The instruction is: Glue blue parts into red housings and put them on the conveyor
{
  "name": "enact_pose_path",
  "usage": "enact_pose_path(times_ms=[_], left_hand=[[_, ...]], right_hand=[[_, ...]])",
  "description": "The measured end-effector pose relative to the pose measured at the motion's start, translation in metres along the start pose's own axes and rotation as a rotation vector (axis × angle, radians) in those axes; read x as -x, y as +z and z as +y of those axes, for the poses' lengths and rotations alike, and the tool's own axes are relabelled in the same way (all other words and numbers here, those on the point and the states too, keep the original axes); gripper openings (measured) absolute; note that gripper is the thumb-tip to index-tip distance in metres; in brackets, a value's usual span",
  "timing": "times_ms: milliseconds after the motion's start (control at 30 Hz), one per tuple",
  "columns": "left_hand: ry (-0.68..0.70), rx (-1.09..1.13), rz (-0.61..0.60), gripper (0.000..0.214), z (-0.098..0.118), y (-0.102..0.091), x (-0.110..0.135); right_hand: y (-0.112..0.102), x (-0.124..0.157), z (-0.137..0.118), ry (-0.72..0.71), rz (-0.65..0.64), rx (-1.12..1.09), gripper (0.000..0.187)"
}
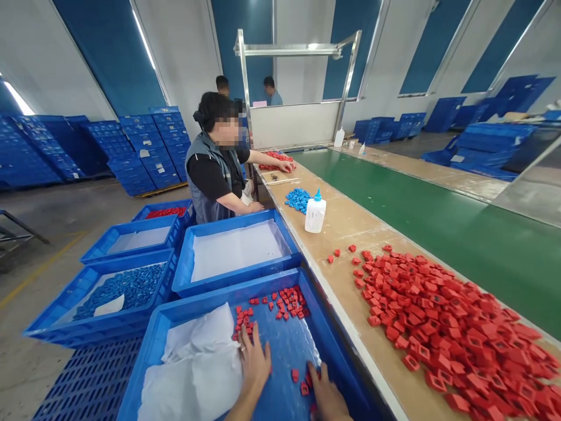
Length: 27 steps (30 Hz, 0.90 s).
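Observation:
Both hands reach down into a blue plastic tray (326, 318) in front of me. My left hand (254, 359) is open, fingers stretched out beside a cluster of small red plastic pieces (244, 318) at the edge of a crumpled white sheet (197, 368). At the tray's right side, my right hand (328, 394) has its fingers apart and pointing down, close to a few loose red pieces (304, 387); its underside is hidden. More red pieces (291, 302) lie scattered near the tray's far right corner.
A large heap of red pieces (438, 316) covers the workbench at right, beside a green conveyor belt (394, 193). A white glue bottle (315, 213) stands near blue pieces (298, 200). Other blue trays (236, 280) sit at left. A co-worker (219, 164) reaches over the bench.

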<state>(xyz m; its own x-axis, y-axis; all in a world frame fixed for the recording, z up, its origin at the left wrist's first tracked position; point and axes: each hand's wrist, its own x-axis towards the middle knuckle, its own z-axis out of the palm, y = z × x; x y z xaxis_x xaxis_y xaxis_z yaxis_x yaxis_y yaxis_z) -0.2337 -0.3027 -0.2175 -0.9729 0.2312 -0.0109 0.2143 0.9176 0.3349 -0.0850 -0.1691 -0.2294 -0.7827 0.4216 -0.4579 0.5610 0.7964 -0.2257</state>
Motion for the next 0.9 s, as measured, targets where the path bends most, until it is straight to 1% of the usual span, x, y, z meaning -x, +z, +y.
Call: enact_pose_path(times_ms=[67, 133, 200, 233, 300, 333, 400, 467, 533, 567, 633, 700, 767, 833, 900], left_hand=[[-0.061, 0.004, 0.077, 0.055, -0.022, -0.008, -0.008], [-0.132, 0.002, 0.155, 0.054, -0.039, -0.014, -0.021], [-0.201, 0.002, 0.229, 0.057, -0.049, -0.015, -0.035], [-0.227, 0.003, 0.259, 0.059, -0.050, -0.013, -0.042], [-0.239, 0.008, 0.293, 0.060, -0.047, -0.003, -0.051], [-0.223, 0.012, 0.296, 0.060, -0.042, 0.003, -0.053], [-0.154, 0.024, 0.277, 0.058, -0.029, 0.017, -0.053], [-0.067, 0.043, 0.244, 0.056, -0.016, 0.026, -0.048], [-0.014, 0.060, 0.226, 0.053, -0.011, 0.025, -0.042], [-0.007, 0.065, 0.226, 0.053, -0.014, 0.021, -0.038], [-0.024, 0.066, 0.239, 0.053, -0.030, 0.007, -0.030], [-0.069, 0.059, 0.255, 0.056, -0.057, -0.009, -0.022], [-0.145, 0.044, 0.276, 0.059, -0.084, -0.022, -0.016], [-0.240, 0.029, 0.303, 0.061, -0.104, -0.026, -0.018], [-0.311, 0.020, 0.331, 0.062, -0.111, -0.022, -0.030]], right_hand=[[-0.002, -0.008, 0.002, -0.049, 0.036, 0.000, 0.092], [-0.006, -0.018, -0.001, -0.107, 0.066, -0.005, 0.080], [-0.010, -0.026, -0.008, -0.183, 0.085, -0.016, 0.078], [-0.011, -0.030, -0.013, -0.227, 0.091, -0.023, 0.078], [-0.008, -0.034, -0.025, -0.316, 0.094, -0.036, 0.084], [-0.004, -0.036, -0.032, -0.356, 0.090, -0.041, 0.087], [0.009, -0.038, -0.048, -0.417, 0.081, -0.049, 0.095], [0.023, -0.040, -0.065, -0.448, 0.113, -0.062, 0.098], [0.034, -0.045, -0.079, -0.446, 0.198, -0.073, 0.093], [0.037, -0.048, -0.084, -0.434, 0.247, -0.071, 0.090], [0.036, -0.056, -0.088, -0.408, 0.312, -0.059, 0.085], [0.030, -0.065, -0.084, -0.393, 0.334, -0.048, 0.082], [0.022, -0.072, -0.075, -0.385, 0.338, -0.047, 0.079], [0.018, -0.074, -0.064, -0.366, 0.348, -0.046, 0.077], [0.018, -0.068, -0.053, -0.347, 0.364, -0.028, 0.077]])
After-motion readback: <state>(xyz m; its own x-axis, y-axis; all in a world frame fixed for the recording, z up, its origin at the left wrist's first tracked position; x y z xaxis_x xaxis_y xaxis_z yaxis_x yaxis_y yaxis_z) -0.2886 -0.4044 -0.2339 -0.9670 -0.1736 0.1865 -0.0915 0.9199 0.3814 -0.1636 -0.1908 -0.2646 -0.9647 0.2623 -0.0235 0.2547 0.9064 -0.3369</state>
